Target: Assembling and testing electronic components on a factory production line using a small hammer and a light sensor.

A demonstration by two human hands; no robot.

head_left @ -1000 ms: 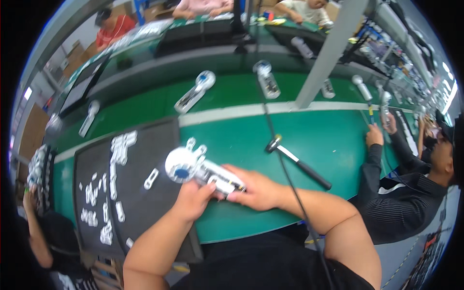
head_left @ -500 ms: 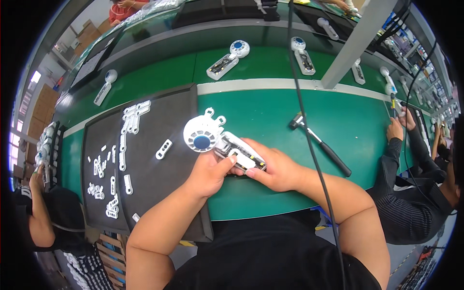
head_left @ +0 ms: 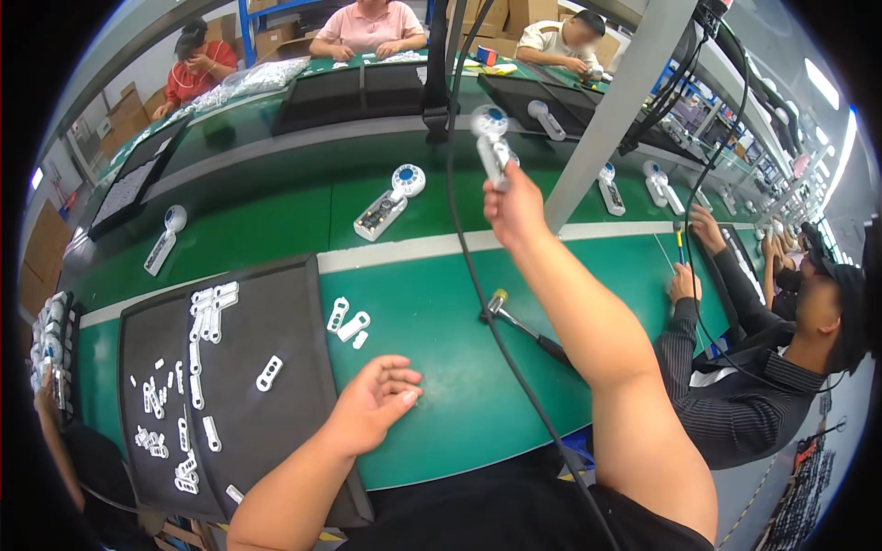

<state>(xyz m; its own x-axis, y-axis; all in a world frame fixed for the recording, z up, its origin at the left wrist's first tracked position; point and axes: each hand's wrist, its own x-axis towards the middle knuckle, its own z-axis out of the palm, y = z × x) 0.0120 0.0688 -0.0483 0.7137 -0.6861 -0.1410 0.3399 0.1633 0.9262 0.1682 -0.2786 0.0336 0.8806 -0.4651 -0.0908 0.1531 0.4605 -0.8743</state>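
Observation:
My right hand (head_left: pixel 516 209) stretches out over the far green belt, its fingers closed round the handle of a white handheld fan (head_left: pixel 493 151). The fan's round slotted head has a blue centre and points away from me; it is slightly blurred. My left hand (head_left: pixel 375 404) hovers over the near green bench, fingers loosely spread and holding nothing. Just beyond it lie several small white oblong parts (head_left: pixel 353 326), beside the edge of a black tray (head_left: pixel 289 317). A mallet (head_left: pixel 542 343) with a dark handle rests under my right forearm, which partly covers it.
More fans lie along the belt, one (head_left: pixel 393 202) left of my right hand and another (head_left: pixel 611 189) beyond a grey post (head_left: pixel 611 119). A black cable (head_left: pixel 487 308) hangs across the bench. White parts (head_left: pixel 213 312) lie in the tray. A co-worker (head_left: pixel 753 395) sits close on the right.
The fan, held in both hands before, has gone forward and right in my right hand. My left hand has let go and opened. The view has tilted upward.

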